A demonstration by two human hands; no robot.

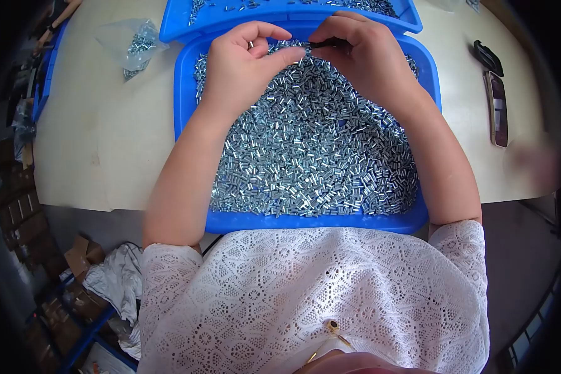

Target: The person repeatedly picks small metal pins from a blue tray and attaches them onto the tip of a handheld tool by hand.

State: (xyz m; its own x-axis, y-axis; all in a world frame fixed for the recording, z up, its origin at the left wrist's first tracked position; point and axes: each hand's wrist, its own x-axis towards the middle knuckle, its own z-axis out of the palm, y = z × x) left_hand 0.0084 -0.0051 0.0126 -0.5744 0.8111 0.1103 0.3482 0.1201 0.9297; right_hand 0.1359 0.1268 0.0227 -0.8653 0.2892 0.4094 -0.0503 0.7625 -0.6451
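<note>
Small silvery metal cylinders (305,156) fill a blue tray (318,222) in front of my body. Over the tray's far left part is my left hand (246,65), its thumb and index finger curved toward each other with a gap between them; the thumb tip is near my right hand's fingertips. My right hand (361,56) is over the far middle part, its fingers closed around a dark, narrow object (328,43) too small to identify. Whether a metal piece sits at the fingertips cannot be made out.
Behind the tray is a second blue tray (168,25) with more metal pieces. A clear bag of metal parts (137,47) lies on the table (106,124) at the left. At the right are a phone (497,109) and a black object (487,58). Another person's arm (59,15) shows far left.
</note>
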